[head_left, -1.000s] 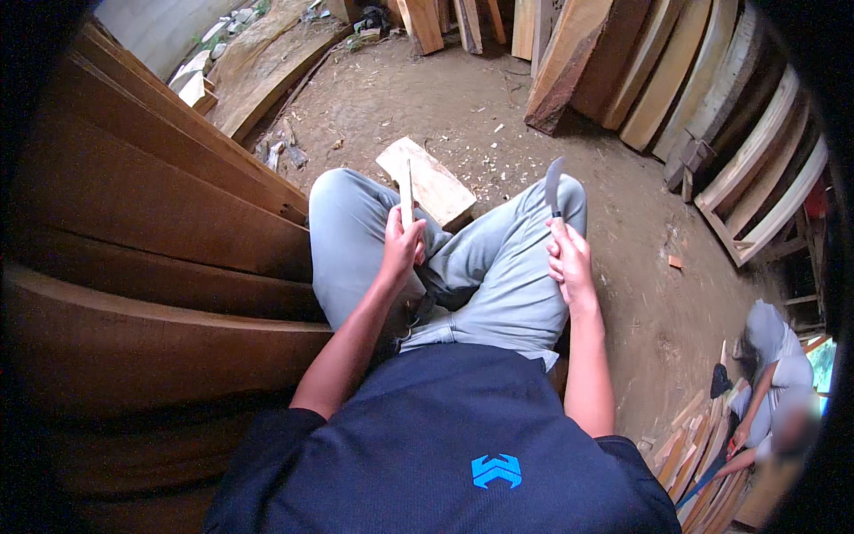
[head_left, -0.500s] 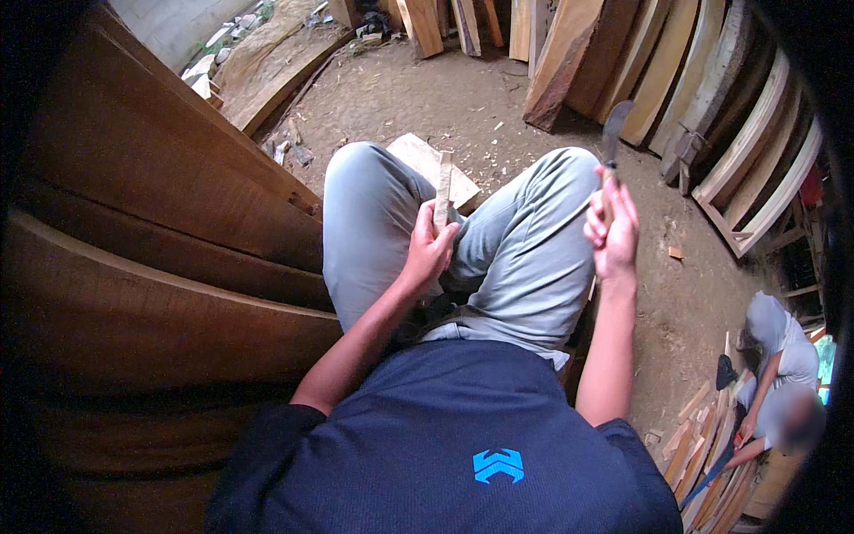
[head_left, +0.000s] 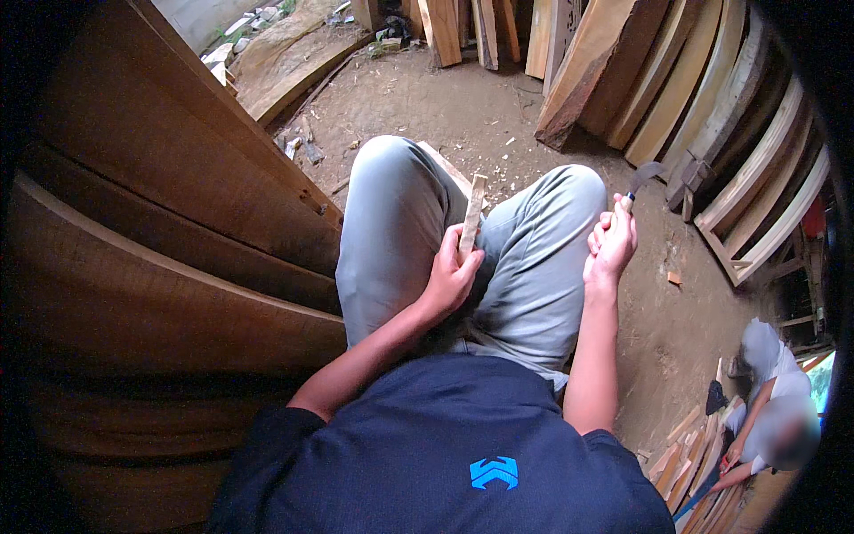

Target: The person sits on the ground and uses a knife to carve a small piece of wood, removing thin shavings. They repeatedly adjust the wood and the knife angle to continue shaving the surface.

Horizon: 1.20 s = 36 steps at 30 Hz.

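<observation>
I sit with my knees up in grey trousers. My left hand [head_left: 452,276] grips a thin, pale wooden stick [head_left: 471,214] upright between my knees. My right hand [head_left: 612,242] is closed on the handle of a knife [head_left: 642,176], its dark blade pointing up and away, held out beside my right knee. The two hands are well apart, and the blade does not touch the stick.
Large curved wooden planks [head_left: 133,231] are stacked close on my left. More planks and boards [head_left: 676,89] lean at the back and right. A flat wood block [head_left: 445,165] lies on the dirt floor under my legs. Another person [head_left: 769,409] sits at lower right among small wood pieces.
My right hand has swung the knife out to the right, away from the stick. My left hand has stayed between my knees with the stick still upright.
</observation>
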{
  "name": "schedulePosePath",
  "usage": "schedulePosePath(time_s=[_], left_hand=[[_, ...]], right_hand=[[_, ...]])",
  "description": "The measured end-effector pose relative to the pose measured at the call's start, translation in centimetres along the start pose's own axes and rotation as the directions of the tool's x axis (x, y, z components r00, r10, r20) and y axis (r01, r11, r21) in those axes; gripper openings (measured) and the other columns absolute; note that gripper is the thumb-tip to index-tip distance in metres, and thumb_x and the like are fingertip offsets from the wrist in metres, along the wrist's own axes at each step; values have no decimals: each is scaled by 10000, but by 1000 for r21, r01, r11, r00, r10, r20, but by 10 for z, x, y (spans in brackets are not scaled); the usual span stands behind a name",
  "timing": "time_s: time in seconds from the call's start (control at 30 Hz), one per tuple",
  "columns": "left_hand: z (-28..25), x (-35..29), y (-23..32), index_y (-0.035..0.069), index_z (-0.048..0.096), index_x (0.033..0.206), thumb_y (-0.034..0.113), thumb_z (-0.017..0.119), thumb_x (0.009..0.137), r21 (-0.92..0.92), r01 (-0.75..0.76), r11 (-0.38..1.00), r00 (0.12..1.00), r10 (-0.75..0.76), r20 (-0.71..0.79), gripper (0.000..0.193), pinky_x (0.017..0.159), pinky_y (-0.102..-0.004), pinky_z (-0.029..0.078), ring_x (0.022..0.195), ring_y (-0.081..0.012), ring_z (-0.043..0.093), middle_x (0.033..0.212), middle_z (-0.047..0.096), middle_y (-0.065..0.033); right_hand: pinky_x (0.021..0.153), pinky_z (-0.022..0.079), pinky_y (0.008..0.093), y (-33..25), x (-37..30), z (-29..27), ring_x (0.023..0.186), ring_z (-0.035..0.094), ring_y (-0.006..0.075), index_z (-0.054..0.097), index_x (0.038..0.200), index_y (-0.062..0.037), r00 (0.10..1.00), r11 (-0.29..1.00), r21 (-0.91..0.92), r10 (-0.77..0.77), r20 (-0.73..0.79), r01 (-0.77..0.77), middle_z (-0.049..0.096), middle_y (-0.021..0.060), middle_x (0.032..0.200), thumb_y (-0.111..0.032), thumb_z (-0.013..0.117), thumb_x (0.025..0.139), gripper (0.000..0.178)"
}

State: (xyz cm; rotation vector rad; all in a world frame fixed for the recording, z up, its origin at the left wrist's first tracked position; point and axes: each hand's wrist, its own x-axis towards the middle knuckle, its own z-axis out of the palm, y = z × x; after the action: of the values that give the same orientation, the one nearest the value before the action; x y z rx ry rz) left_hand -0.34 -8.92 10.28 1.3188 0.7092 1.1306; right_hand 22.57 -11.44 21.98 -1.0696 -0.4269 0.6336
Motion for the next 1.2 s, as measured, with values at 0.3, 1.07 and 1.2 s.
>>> schedulePosePath(time_s=[0.3,1.07,1.2], left_hand=[[16,-6,13,93,430,1193,73,540,930,-15,-9,1000,999,10,53,286,433,-211,292,508,-36,362,742,411,45],[0,-25,3,56,468,1181,65,558,886,152,19,988,998,-9,-66,308,608,-225,371,697,-49,420,815,472,29],[-5,-20,4,25,474,1155,103,545,890,223,11,975,978,37,-207,286,747,-321,463,826,-167,582,886,596,-121]], right_hand=[[350,240,197,-5,-5,-17,422,289,21,544,1118,-69,993,987,121,93,79,-102,413,-40,679,-269,474,995,245],[335,255,190,11,-4,-41,410,303,20,541,1151,-89,976,952,237,163,148,-195,415,-40,658,-197,462,987,211],[337,255,183,-5,-6,-35,430,315,17,513,1202,-85,951,941,240,175,255,-238,398,-46,672,-204,440,997,248]])
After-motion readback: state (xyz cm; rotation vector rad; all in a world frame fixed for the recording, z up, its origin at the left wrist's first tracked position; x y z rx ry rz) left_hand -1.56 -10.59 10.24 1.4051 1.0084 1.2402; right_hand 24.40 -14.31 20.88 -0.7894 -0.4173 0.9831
